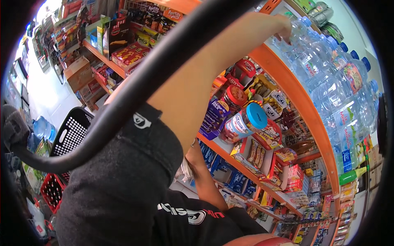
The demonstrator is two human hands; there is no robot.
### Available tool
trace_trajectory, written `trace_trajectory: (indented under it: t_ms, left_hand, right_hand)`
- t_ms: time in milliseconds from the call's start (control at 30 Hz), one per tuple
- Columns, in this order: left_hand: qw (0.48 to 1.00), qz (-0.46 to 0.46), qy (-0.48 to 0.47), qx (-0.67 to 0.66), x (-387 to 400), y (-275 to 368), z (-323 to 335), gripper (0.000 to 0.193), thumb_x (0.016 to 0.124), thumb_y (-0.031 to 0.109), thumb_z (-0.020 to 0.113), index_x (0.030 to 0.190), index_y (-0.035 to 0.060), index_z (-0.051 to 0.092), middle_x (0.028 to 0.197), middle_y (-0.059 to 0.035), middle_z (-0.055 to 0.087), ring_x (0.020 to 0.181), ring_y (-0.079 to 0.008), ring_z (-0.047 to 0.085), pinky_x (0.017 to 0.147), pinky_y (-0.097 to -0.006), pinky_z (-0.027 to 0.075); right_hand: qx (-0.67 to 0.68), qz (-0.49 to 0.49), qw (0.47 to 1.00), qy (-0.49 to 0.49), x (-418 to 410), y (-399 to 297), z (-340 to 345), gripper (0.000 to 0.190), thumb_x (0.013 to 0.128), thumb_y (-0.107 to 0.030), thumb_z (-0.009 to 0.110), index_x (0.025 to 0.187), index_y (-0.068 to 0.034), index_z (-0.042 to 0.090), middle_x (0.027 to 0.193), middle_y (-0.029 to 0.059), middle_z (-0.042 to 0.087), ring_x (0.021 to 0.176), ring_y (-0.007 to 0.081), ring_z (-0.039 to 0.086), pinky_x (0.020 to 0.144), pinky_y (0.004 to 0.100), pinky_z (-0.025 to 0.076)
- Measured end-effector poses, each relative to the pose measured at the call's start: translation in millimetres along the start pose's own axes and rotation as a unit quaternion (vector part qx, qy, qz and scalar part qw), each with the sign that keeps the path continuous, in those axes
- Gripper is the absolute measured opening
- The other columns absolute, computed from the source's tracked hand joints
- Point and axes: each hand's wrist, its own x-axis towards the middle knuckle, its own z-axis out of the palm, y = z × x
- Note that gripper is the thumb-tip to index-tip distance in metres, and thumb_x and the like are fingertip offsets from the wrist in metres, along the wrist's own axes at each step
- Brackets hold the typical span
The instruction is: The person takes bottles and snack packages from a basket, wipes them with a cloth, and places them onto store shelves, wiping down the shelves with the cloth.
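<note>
My left hand (283, 30) reaches over the top shelf, its fingers bent down among clear plastic water bottles (320, 73) with blue caps. Whether it grips a bottle cannot be told. My right hand (194, 153) is low behind my left forearm, closed around a crumpled whitish cloth (184, 170); part of this hand is hidden. On the shelf below the bottles stand a jar with a blue lid (243, 121), a red-lidded jar (234, 97) and purple chocolate boxes (212, 118).
The orange shelf edge (295, 89) curves below the bottles. Snack boxes (130, 55) fill another shelf. A black perforated basket (72, 132), a red basket (52, 192) and cardboard boxes (78, 73) are at the left. A dark tube-like piece (135, 104) crosses close before the camera.
</note>
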Motion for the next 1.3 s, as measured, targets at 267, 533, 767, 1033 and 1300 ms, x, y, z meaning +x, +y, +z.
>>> trace_trajectory:
  t_ms: [267,533,767,1033,1300]
  left_hand:
    - [0.994,0.024,-0.032,0.097,20,-18,-4,0.051,0.073,0.044,0.065,0.106,0.0064,0.060,0.099,-0.0053,0.064,0.079,-0.0142,0.062,0.069,-0.0275,0.049]
    - [0.967,0.090,0.131,-0.197,-315,3,-114,0.042,0.082,0.015,0.056,0.117,-0.0058,0.046,0.105,-0.0190,0.055,0.085,-0.0223,0.060,0.071,-0.0282,0.051]
    - [0.874,-0.390,0.259,-0.133,-629,-153,-86,0.038,0.080,0.037,0.058,0.093,0.0023,0.064,0.093,-0.0085,0.064,0.077,-0.0139,0.061,0.067,-0.0269,0.048]
    - [0.463,-0.806,0.287,-0.232,-996,-281,153,0.027,0.076,0.018,0.065,0.096,-0.0003,0.062,0.081,-0.0050,0.063,0.070,-0.0131,0.057,0.063,-0.0286,0.049]
    - [0.460,-0.835,0.242,0.182,-996,-340,271,0.071,0.065,0.042,0.071,0.112,-0.0043,0.047,0.109,-0.0246,0.054,0.103,-0.0356,0.051,0.089,-0.0381,0.039]
  right_hand:
    - [-0.041,0.023,0.999,-0.020,1,18,-7,0.029,0.075,-0.005,0.066,0.102,-0.002,0.056,0.090,0.0023,0.060,0.079,0.0095,0.056,0.071,0.0241,0.044]
    - [-0.119,0.023,0.984,-0.132,7,55,28,0.036,0.071,-0.010,0.071,0.104,-0.004,0.057,0.094,0.0018,0.061,0.087,0.0102,0.055,0.079,0.0255,0.044]
    - [-0.208,0.097,0.953,-0.196,33,75,74,0.027,0.076,-0.006,0.063,0.102,-0.002,0.056,0.091,0.0025,0.061,0.084,0.0105,0.055,0.076,0.0262,0.045]
    - [-0.081,0.296,0.931,-0.201,52,174,143,0.030,0.073,0.003,0.064,0.102,0.001,0.057,0.093,0.0059,0.062,0.083,0.0124,0.058,0.074,0.0240,0.045]
    - [-0.145,0.356,0.902,-0.195,39,225,167,0.034,0.071,0.003,0.065,0.103,-0.001,0.056,0.091,0.0031,0.061,0.083,0.0096,0.056,0.077,0.0226,0.042]
